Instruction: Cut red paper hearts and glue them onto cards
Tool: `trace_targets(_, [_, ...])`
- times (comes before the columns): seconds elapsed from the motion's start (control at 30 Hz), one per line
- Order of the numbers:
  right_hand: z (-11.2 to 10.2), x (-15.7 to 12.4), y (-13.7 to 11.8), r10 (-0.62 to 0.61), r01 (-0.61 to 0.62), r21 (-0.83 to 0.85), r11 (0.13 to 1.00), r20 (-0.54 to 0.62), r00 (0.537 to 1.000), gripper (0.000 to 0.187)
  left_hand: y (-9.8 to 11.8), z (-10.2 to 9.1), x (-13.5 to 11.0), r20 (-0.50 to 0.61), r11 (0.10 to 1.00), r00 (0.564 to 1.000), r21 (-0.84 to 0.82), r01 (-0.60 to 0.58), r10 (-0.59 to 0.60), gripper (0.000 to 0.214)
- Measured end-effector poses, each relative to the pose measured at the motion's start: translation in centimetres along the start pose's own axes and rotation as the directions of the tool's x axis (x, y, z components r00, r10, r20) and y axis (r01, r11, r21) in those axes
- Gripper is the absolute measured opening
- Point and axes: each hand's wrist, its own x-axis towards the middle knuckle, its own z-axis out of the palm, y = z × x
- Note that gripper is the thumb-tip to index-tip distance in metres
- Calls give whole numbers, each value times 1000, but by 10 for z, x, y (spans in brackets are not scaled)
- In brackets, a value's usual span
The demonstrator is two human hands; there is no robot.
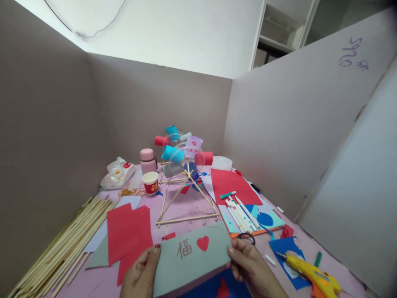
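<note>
My left hand (143,267) pinches the left edge of a grey sheet of paper (192,265), thumb on top. My right hand (249,265) grips its right edge, so the paper is held between both hands near the table's front. A red handwritten character and a red paper heart (203,243) show on its upper face. Below the sheet lies blue paper (235,285) with a red scrap on it, partly covered. Behind it stands a wheel model (187,159) on a frame of sticks (189,219), with coloured paper tubes around clear discs. Black-handled scissors (246,238) lie beside my right hand, partly hidden.
Wooden sticks (62,244) and red paper (130,231) lie left. A paper cup (150,183), pink bottle (147,160) and tissue pack (118,174) stand behind. White markers (242,213) and a yellow glue gun (313,273) lie right. Grey panels enclose the table.
</note>
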Motion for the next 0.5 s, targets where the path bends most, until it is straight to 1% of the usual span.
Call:
trace_targets(0.07, [-2, 1, -4, 7, -5, -119, 993, 22, 1000, 43, -1, 0, 0, -9, 1000, 1000, 10, -11, 11, 33])
trace_targets(0.17, [0, 5, -7, -8, 3, -256, 967, -20, 1000, 43, 0, 2, 1, 48, 999, 998, -41, 35, -33, 35])
trace_targets(0.23, [3, 10, -7, -35, 24, -294, 955, -32, 999, 42, 2, 3, 2, 124, 995, 990, -65, 78, -69, 37])
trace_targets(0.3, [6, 13, -5, -56, 46, -311, 949, -24, 998, 40, 2, 3, 4, 223, 988, 969, -84, 130, -108, 40])
trace_targets(0.33, [7, 15, -4, -63, 53, -322, 945, -20, 998, 39, 2, 2, 6, 251, 984, 960, -96, 148, -120, 41])
trace_targets(0.4, [8, 17, -3, -65, 57, -351, 934, -12, 998, 39, -1, 1, 9, 253, 980, 960, -120, 157, -123, 40])
trace_targets(0.5, [4, 20, -7, -84, 68, -403, 913, -24, 996, 42, -4, -3, 14, 194, 979, 974, -142, 147, -118, 36])
